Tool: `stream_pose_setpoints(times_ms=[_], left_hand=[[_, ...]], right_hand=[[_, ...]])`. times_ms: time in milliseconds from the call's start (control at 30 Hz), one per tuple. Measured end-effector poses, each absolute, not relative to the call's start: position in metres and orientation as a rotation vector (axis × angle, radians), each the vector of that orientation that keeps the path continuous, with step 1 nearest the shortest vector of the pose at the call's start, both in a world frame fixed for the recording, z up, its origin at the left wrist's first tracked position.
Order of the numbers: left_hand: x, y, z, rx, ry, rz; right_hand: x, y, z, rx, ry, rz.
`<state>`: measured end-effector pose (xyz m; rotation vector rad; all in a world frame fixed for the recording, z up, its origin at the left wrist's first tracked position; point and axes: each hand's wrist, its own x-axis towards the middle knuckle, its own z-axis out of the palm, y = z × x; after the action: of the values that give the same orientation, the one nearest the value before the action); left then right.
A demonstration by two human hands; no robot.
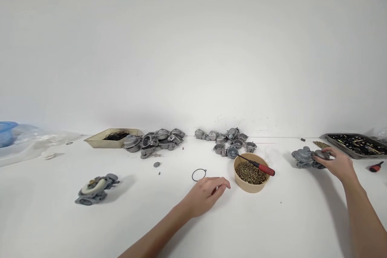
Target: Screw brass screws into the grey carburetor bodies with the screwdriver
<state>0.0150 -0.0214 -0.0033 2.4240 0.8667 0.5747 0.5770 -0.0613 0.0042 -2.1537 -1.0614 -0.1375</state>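
Our right hand (339,164) pinches a metal part (319,154); our left hand (206,196) curls loosely, empty; metal heaps (163,144) seem left, finished ones unclear.

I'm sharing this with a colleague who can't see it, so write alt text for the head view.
A person's right hand touches a gray metal part, while the left hand is near a black ring and a bowl of small brass-colored pieces with a screwdriver across it. More metal parts sit toward the back of the white table.
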Motion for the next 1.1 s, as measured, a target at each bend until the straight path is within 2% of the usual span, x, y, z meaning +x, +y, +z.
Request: stream_pose_setpoints(times_ms=[700, 933, 1100], left_hand=[[0.017, -0.021, -0.005, 2.447, 0.884, 0.507], [0.015, -0.02, -0.005, 2.473, 0.908, 0.552], [0.013, -0.014, -0.004, 2.476, 1.064, 0.707]], right_hand=[[0.572, -0.063, 0.004, -2.08, -0.993, -0.047], [0.502, -0.068, 0.03, -1.756, -0.965, -0.566], [0.42, -0.05, 0.035, -1.426, -1.381, -0.558]])
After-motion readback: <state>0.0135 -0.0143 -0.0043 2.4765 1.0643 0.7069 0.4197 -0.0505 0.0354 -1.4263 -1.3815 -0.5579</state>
